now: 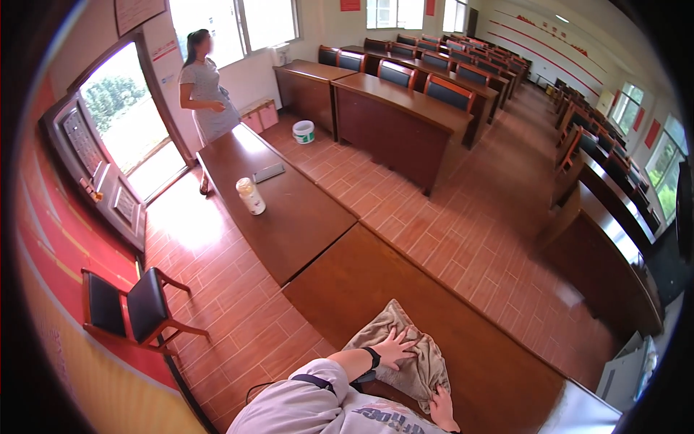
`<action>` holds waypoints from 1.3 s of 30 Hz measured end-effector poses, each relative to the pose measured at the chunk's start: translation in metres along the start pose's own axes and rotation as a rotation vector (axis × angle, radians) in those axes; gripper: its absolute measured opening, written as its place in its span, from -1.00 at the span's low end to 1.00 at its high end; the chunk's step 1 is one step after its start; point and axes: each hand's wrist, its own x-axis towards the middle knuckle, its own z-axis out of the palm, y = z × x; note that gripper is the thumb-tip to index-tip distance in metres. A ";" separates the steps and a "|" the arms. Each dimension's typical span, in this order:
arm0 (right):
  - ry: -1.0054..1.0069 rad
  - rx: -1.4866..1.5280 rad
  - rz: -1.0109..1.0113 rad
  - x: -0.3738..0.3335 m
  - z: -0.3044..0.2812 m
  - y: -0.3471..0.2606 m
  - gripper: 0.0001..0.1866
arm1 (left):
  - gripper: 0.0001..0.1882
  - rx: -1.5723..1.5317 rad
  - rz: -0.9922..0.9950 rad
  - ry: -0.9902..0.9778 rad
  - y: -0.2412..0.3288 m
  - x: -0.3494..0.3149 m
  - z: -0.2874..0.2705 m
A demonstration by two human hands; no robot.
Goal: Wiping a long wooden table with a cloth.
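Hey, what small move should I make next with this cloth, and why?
I'd probably smooth the cloth outward with your left hand, letting your right hand steady it: the cloth lies creased on the table, your left hand is spread on top, and your right hand is at its near right edge.

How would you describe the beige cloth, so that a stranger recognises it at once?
Find the brown wooden table nearest the camera. On its near side, the left hand and right hand touch a crumpled beige cloth. Its soft folds set it apart from the pale, cylindrical bottle farther away.
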 end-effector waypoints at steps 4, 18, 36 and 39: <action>0.057 -0.009 0.119 -0.063 0.002 0.026 -0.70 | -0.20 -0.018 0.278 -0.053 0.038 0.058 -0.001; -0.289 -0.321 0.086 0.055 -0.035 -0.022 -0.49 | -0.03 0.061 0.021 -0.128 -0.036 -0.042 -0.029; -0.547 -0.449 0.120 0.144 -0.008 -0.053 -0.44 | -0.04 0.030 -0.278 -0.115 -0.036 -0.073 -0.008; -0.535 -0.438 0.131 0.143 -0.011 -0.049 -0.49 | -0.03 0.068 -0.185 -0.122 -0.046 -0.061 -0.013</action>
